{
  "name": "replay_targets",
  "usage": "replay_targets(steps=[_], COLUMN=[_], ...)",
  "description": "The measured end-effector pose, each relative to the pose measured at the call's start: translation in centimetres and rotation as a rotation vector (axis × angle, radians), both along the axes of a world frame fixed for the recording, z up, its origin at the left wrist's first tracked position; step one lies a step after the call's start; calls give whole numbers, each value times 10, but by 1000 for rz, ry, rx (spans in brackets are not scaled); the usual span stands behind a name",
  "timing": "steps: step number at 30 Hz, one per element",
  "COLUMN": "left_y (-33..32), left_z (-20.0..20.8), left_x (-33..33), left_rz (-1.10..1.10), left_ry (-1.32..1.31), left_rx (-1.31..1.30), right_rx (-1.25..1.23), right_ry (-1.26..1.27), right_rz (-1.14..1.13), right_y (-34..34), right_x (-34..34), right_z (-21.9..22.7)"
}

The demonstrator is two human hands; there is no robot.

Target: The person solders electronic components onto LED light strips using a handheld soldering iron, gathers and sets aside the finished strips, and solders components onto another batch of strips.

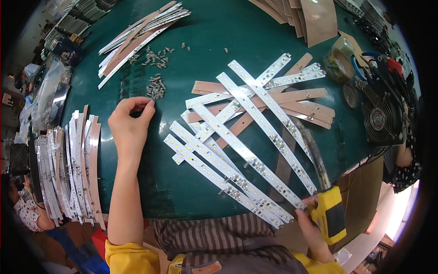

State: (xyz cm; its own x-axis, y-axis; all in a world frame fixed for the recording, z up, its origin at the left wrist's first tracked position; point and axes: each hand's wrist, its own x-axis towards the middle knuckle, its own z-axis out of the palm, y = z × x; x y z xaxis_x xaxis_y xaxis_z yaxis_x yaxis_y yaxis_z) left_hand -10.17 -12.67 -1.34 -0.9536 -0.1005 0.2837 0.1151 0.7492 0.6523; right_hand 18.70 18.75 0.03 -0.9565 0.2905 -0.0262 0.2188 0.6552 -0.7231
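Observation:
My left hand (130, 121) is closed in a pinch beside a pile of small metal posts (156, 86); whatever its fingertips hold is too small to make out. At the lower right, the thumb and fingers of my right hand (311, 228) close on the near end of a white LED strip (246, 160). That strip slants toward me, with small posts standing out from it. A yellow-and-black tool (331, 214) with a long wrapped tube overlaps my right hand; whether I hold it is unclear. More LED strips (269, 121) lie crossed beneath and around, some with brown undersides up.
Stacked strips (75, 169) stand along the left edge, and another bundle (141, 39) lies at the far left. Brown sheets (315, 20) sit at the back. On the right are a tape roll (342, 48), a small fan (379, 119) and tangled cables.

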Motion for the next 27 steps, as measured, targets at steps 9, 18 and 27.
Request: replay_targets(steps=[9, 18, 27], left_y=[43, 118, 139], left_z=[32, 27, 6], left_x=[38, 83, 87], left_rz=[-170, -497, -602], left_ry=[49, -127, 68], left_rx=[8, 260, 88], right_rx=[10, -111, -127], right_ry=[-32, -80, 40], right_rz=[61, 56, -159], right_y=[-4, -3, 6], right_x=[5, 4, 0], right_z=[3, 7, 8])
